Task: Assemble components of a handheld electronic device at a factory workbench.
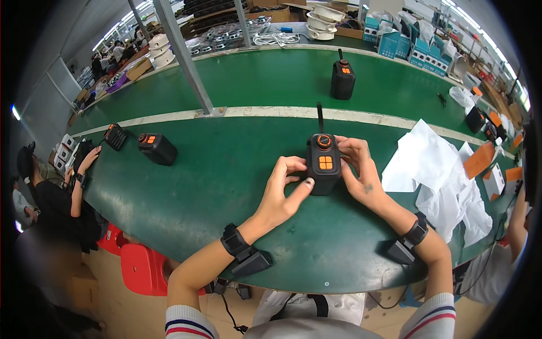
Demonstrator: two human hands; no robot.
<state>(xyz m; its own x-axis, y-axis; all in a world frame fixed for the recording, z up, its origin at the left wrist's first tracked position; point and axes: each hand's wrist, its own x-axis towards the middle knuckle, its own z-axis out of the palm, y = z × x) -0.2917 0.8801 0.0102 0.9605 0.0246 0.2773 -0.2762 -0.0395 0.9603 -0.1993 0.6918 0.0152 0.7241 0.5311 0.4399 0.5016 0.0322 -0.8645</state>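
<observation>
In front of me on the green table stands a black boxy device [324, 179] with an orange-ringed knob, a pad of orange buttons and an upright antenna. Its left side is gripped by my left hand [280, 189], the thumb near the lower front corner and the curled fingers along the edge. My right hand [360, 169] holds the opposite side, its fingers bent around the upper edge and thumb against the body. The fingertips behind the device are partly hidden. Each wrist wears a black strap with a small black module.
Similar black devices stand at the left [157, 149] and on the far green belt [342, 81]. Crumpled white sheets [427, 161] and orange-and-white boxes [494, 182] lie to the right. A metal post [186, 62] rises beyond the table. Co-workers sit at both sides; red stools [138, 270] stand below left.
</observation>
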